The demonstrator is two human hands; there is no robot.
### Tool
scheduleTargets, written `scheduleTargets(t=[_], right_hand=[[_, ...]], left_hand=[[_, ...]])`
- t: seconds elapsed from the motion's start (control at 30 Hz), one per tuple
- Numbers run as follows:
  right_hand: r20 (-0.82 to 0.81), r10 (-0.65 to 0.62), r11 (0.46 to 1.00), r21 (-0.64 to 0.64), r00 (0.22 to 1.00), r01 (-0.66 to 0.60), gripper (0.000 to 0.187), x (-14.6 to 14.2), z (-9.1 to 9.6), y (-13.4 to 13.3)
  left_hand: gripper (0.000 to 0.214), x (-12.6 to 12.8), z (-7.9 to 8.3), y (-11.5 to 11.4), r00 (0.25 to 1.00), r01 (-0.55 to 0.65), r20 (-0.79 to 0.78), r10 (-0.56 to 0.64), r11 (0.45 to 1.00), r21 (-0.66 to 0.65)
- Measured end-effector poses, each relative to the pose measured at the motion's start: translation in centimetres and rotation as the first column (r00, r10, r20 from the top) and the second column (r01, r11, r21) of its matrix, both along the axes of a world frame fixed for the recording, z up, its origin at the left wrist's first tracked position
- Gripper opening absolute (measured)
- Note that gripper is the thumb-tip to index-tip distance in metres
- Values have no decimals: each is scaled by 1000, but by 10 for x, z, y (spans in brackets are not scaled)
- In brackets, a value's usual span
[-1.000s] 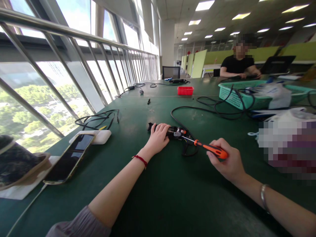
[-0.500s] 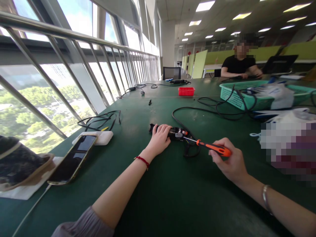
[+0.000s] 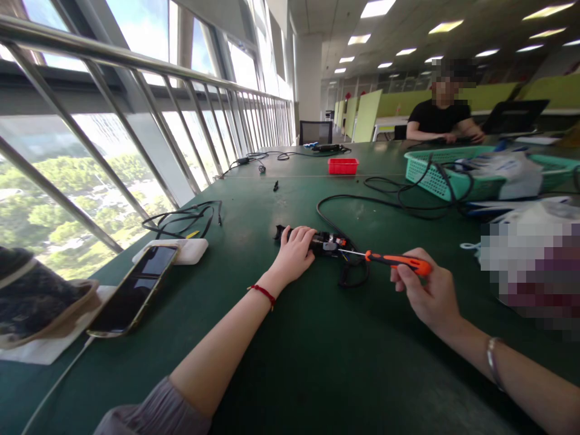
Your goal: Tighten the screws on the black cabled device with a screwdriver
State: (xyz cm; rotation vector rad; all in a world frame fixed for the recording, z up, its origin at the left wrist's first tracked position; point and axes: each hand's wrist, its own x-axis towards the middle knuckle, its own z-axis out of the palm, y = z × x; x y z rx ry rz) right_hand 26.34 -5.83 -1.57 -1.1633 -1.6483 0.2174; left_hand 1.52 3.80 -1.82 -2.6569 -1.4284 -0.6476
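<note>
A black corded electric device (image 3: 332,241) lies on the green table with its inner parts and thin wires exposed at the right end. My left hand (image 3: 296,246) is closed over its left part, hiding that stretch of it. In my right hand (image 3: 432,291) is a screwdriver (image 3: 394,260) with an orange and black handle, gripped by the handle's end. Its metal shaft points left, and the tip touches or nearly touches the exposed parts; I cannot tell which. A black cable (image 3: 344,196) runs from the device toward the right.
A phone (image 3: 136,291) leans on a white block (image 3: 194,251) at left, near coiled cables (image 3: 190,217). Beyond are a red box (image 3: 343,166) and a green basket (image 3: 432,175) with cables and bags. A person (image 3: 439,118) sits across the table.
My right hand and the screwdriver have shifted slightly right, and the fingers have changed their hold on the handle. My left hand stays on the device.
</note>
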Motion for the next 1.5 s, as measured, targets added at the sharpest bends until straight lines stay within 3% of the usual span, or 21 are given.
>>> scheduleTargets(t=[0.17, 0.53, 0.73, 0.87, 1.0, 1.2, 1.37, 1.5], right_hand=[[-41, 70, 997, -29, 997, -72, 26, 2, -1, 1], [35, 45, 999, 29, 998, -46, 6, -1, -1, -3], [176, 62, 994, 72, 982, -76, 24, -2, 6, -5], [103, 37, 996, 72, 994, -45, 9, -1, -1, -4], [72, 48, 997, 64, 996, -52, 8, 0, -3, -3], [189, 51, 994, 84, 981, -68, 27, -3, 7, -5], [108, 31, 996, 83, 994, -41, 7, -3, 1, -4], [101, 34, 994, 102, 994, -45, 4, -3, 1, -4]], left_hand=[[45, 0, 0, 0, 1000, -2, 5, 2, 1000, 1], [45, 1, 0, 1, 1000, -5, -8, 5, 1000, -10], [45, 0, -1, 1, 1000, -4, -7, 4, 1000, 3], [45, 0, -1, 1, 1000, -9, -14, 9, 1000, 13], [45, 0, -2, 2, 1000, -12, -20, 12, 1000, 13], [45, 0, -2, 2, 1000, -6, -11, 6, 1000, 9], [45, 0, -2, 2, 1000, -8, -10, 8, 1000, 10], [45, 0, -1, 1, 1000, -8, -13, 9, 1000, 4]])
